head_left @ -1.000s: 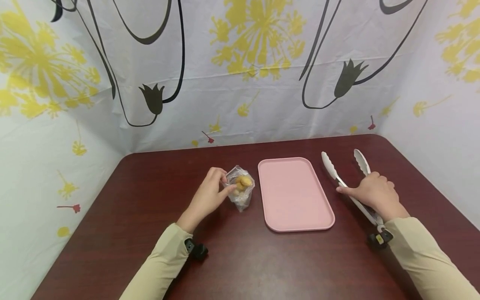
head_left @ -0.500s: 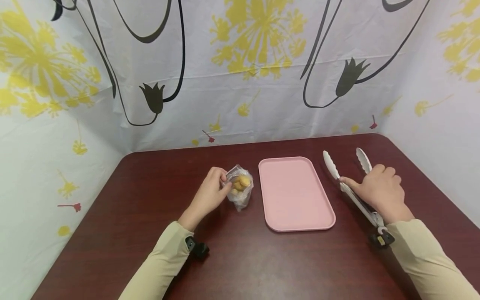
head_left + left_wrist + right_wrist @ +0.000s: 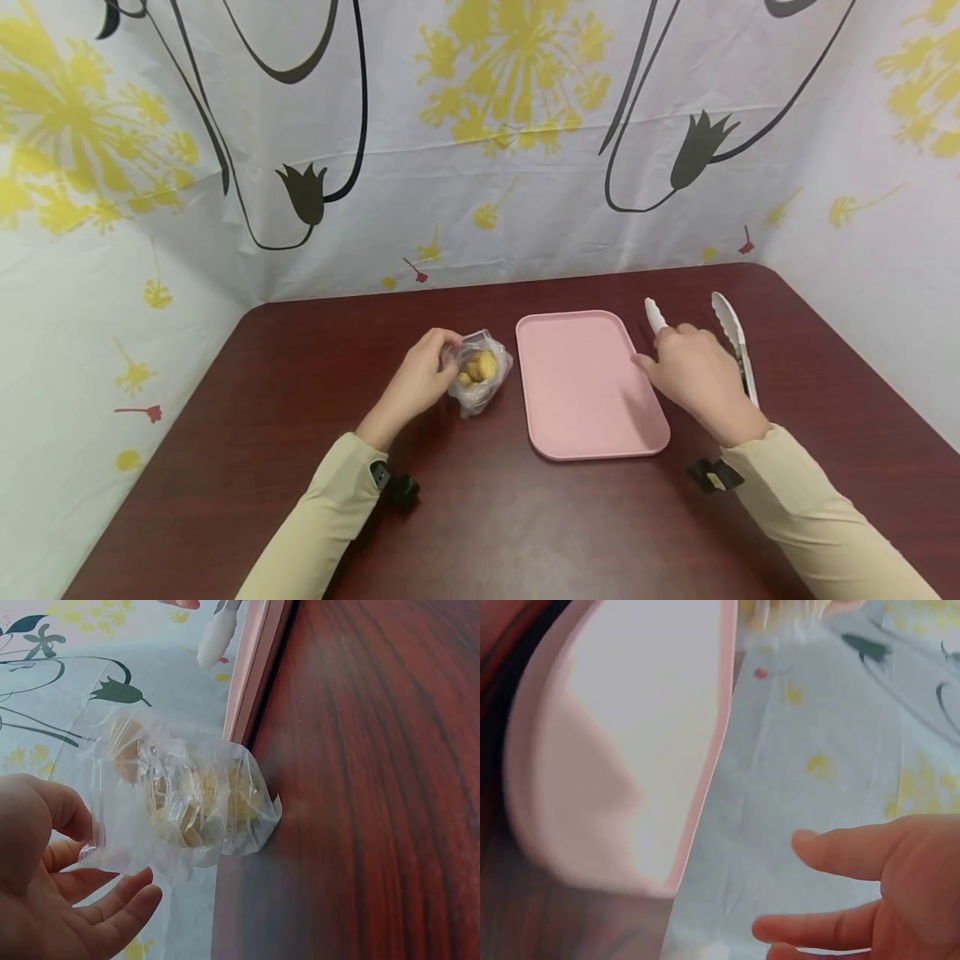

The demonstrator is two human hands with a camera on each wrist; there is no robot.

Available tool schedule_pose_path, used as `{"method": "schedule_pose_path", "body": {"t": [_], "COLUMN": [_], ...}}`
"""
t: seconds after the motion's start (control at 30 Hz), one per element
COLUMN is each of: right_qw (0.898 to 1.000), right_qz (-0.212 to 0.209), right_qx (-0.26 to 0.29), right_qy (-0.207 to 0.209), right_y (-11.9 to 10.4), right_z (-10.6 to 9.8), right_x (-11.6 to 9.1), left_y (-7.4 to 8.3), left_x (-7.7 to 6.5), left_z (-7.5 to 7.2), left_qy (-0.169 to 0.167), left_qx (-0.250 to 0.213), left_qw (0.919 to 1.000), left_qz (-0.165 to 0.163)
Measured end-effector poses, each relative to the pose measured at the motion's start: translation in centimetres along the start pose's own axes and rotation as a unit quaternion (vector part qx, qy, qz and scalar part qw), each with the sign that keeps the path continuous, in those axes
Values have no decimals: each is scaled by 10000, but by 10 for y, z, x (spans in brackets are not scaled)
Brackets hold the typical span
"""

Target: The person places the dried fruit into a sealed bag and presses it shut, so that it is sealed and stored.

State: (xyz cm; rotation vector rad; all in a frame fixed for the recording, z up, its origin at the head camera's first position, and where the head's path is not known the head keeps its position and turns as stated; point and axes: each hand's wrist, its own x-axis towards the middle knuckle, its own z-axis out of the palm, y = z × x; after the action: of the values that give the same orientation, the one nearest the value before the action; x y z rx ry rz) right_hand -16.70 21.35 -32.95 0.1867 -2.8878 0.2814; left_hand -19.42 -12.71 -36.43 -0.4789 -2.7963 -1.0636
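Note:
My left hand [image 3: 420, 375] pinches the rim of a clear plastic bag [image 3: 474, 402] that stands upright on the table. Several rounded yellow-brown food pieces [image 3: 480, 365] show through its mouth; the left wrist view has them stacked inside the bag [image 3: 202, 795]. My right hand [image 3: 693, 375] hovers at the right edge of a pink tray [image 3: 585, 383], its fingers extended and nothing in them, as the right wrist view confirms. Beneath and beyond that hand lie spread metal tongs [image 3: 731, 325] with pale scalloped tips, their middle partly hidden by the hand.
A dark red-brown wooden table [image 3: 525, 517] carries everything. White cloth [image 3: 450, 208] with yellow flowers and dark stems hangs behind the table and at its sides. A small black camera [image 3: 397, 487] is strapped to each wrist.
My right hand has come off the tongs and moved left toward the tray. The left hand stays at the bag, whose mouth has tilted slightly, showing more of the pieces.

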Motion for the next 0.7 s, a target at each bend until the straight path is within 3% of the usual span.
{"method": "schedule_pose_path", "body": {"t": [0.17, 0.37, 0.7], "right_qw": [9988, 9960, 9860], "right_qz": [-188, -628, -1454], "right_qx": [87, 259, 722], "right_qy": [-440, -585, -388], "right_y": [-24, -55, -99], "right_z": [3, 5, 16], "right_x": [4, 14, 39], "left_y": [1, -2, -5], "left_x": [1, 2, 5], "left_z": [-2, -5, -7], "left_qy": [-98, -130, -424], "left_qx": [9, 53, 173], "left_qw": [9999, 9997, 9982], "left_qz": [101, 213, 387]}}
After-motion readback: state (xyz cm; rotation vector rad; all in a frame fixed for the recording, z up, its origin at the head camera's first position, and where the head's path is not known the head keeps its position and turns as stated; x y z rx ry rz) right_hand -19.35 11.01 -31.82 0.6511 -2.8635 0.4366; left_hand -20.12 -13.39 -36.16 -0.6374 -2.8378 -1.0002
